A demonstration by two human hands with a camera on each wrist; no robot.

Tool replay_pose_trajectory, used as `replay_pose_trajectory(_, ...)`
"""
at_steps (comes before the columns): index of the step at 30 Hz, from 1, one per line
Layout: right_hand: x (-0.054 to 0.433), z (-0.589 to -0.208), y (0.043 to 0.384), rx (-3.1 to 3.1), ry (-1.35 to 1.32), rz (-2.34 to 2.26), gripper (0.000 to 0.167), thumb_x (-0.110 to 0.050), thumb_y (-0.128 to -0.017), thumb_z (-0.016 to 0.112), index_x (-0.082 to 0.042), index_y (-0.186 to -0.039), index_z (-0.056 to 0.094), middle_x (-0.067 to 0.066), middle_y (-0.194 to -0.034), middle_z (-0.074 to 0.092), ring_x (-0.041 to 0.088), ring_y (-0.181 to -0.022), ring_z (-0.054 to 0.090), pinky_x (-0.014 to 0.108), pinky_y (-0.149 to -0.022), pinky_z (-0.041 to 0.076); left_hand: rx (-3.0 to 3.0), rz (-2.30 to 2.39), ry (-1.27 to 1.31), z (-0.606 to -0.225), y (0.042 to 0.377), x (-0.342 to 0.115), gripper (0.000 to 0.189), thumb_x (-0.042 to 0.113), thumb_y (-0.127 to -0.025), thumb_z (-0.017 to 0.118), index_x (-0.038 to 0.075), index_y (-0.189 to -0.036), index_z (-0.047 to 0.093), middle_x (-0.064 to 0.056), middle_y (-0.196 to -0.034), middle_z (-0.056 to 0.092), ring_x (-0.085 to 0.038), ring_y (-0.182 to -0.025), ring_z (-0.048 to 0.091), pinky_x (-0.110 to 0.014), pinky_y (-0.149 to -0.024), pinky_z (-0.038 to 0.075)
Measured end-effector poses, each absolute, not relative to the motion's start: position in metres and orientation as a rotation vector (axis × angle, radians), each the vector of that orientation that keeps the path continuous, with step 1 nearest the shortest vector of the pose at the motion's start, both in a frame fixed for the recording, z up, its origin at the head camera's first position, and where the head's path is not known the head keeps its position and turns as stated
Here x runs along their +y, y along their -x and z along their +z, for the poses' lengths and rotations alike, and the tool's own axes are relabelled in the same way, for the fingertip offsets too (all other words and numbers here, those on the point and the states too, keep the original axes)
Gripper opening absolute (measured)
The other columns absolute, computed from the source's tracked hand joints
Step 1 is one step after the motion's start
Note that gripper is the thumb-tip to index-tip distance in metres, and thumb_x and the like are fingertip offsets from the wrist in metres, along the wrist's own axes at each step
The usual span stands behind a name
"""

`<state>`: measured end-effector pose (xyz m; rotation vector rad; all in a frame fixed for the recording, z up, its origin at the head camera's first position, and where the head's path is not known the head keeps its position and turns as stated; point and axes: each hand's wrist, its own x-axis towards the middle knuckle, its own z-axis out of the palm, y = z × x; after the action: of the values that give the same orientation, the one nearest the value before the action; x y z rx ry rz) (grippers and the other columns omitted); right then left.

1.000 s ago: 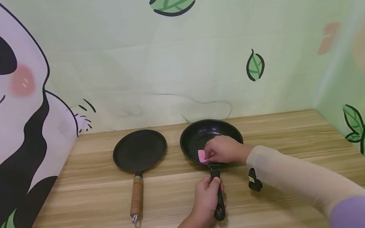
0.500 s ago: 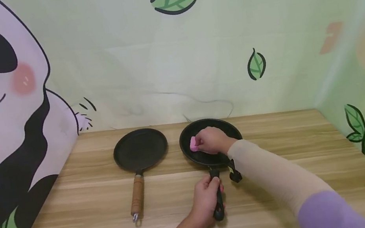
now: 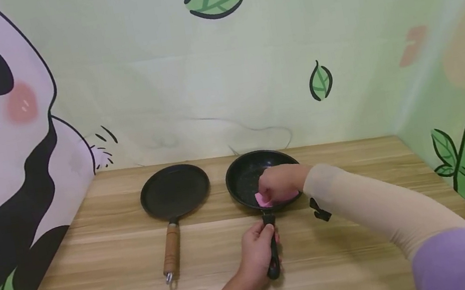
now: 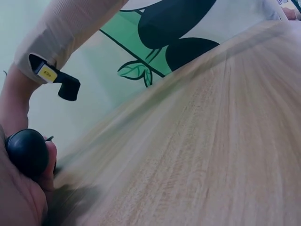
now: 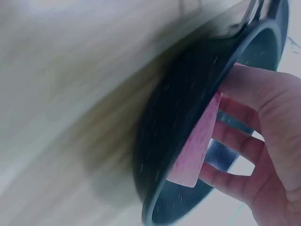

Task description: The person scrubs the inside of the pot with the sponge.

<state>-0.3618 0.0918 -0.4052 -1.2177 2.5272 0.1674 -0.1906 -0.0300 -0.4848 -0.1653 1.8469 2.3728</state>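
Note:
A black frying pan (image 3: 239,184) sits on the wooden table, its black handle (image 3: 273,263) pointing toward me. My left hand (image 3: 256,253) grips that handle near the pan's body; in the left wrist view the rounded handle end (image 4: 28,151) sticks out of the fist. Inside the pan, at the near-right side, my right hand (image 3: 281,183) holds a pink sponge (image 3: 262,200). In the right wrist view the sponge (image 5: 195,150) is pinched between thumb and fingers just inside the pan's rim (image 5: 155,193). Its lower face is hidden by the pan wall.
To the left lies a flat black pan (image 3: 175,192) with a wooden handle (image 3: 171,251), a short gap away from the frying pan. Behind the wooden tabletop (image 3: 112,280) rises a printed backdrop (image 3: 148,77) with a panda and leaves.
My right hand rubs the sponge about the frying pan: first up and left toward the middle, then back to the near-right side. My left hand keeps its grip on the handle.

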Motion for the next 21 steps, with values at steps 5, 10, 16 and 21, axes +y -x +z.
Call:
replay_pose_trajectory(5, 0.104, -0.402, 0.373, 2.540, 1.239, 0.334, 0.004, -0.024, -0.090, 0.076, -0.022, -0.089, 0.078, -0.008, -0.084, 0.069, 0.015, -0.083, 0.063, 0.037, -0.087, 0.055, 1.870, 2.383, 0.182, -0.483, 0.191, -0.032, 0.028, 0.016, -0.100, 0.052, -0.008, -0.112, 0.060, -0.003, -0.076, 0.055, -0.017, -0.047, 0.045, -0.031, -0.030, 0.041)
replay_pose_trajectory(10, 0.120, -0.408, 0.387, 2.678, 1.190, 0.389, 0.016, -0.026, -0.090, 0.077, -0.017, -0.078, 0.072, -0.004, -0.073, 0.063, 0.017, -0.070, 0.056, 0.037, -0.074, 0.055, 1.856, 2.362, 0.177, -0.484, 0.188, -0.034, 0.029, 0.017, -0.101, 0.051, -0.008, -0.113, 0.060, -0.002, -0.077, 0.055, -0.017, -0.046, 0.045, -0.031, -0.031, 0.041)
replay_pose_trajectory(16, 0.122, -0.417, 0.397, 2.896, 1.117, 0.394, 0.019, -0.019, -0.089, 0.073, -0.014, -0.072, 0.067, 0.001, -0.073, 0.060, 0.023, -0.070, 0.053, 0.041, -0.070, 0.053, 1.801, 2.342, 0.133, -0.484, 0.186, -0.033, 0.028, 0.017, -0.102, 0.050, -0.009, -0.111, 0.056, -0.002, -0.076, 0.054, -0.017, -0.046, 0.044, -0.031, -0.031, 0.042)
replay_pose_trajectory(21, 0.113, -0.420, 0.404, 2.986, 1.048, 0.348, 0.018, -0.022, -0.093, 0.071, -0.014, -0.077, 0.070, 0.002, -0.079, 0.065, 0.025, -0.081, 0.057, 0.044, -0.077, 0.054, 1.801, 2.324, 0.110, -0.483, 0.190, -0.033, 0.027, 0.017, -0.102, 0.050, -0.008, -0.108, 0.056, -0.002, -0.076, 0.054, -0.017, -0.045, 0.045, -0.031, -0.031, 0.042)
